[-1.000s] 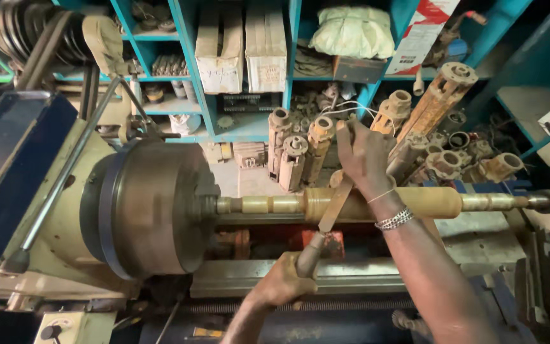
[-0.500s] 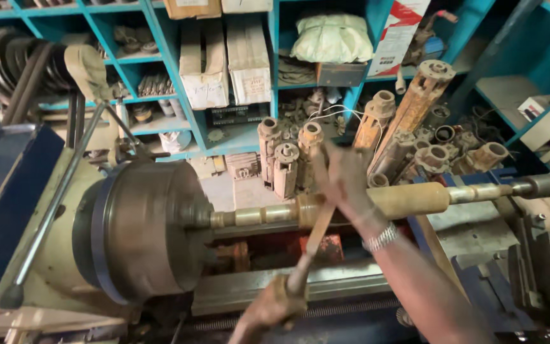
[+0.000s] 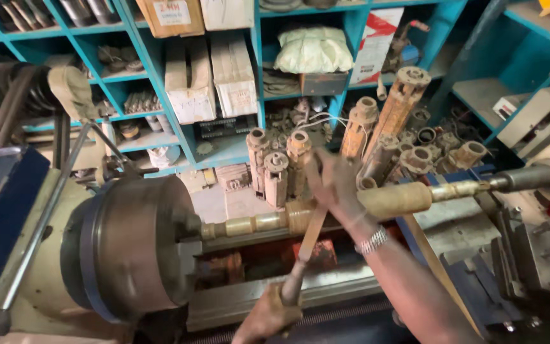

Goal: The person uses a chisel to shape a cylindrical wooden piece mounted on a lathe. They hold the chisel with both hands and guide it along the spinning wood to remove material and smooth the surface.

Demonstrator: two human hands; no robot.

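left hand: my fist closed round the round handle of the file, at 6 o'clock
right hand: my fingers pressing the flat file tip onto the workpiece
workpiece: brass-coloured stepped cylinder, centre frame
chuck: dull steel drum, 9 o'clock

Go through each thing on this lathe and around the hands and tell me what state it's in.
Long brass-coloured turned workpiece: clamped in the chuck, lying level, other end against the tailstock.
Large grey steel lathe chuck: shut on the workpiece; blurred, possibly spinning.
Flat metal file with dark handle: tilted, its tip on the workpiece.
Left hand: grip closed on the file handle.
Right hand: pressing the file tip down on the workpiece.
Cardboard boxes: closed, shelved.
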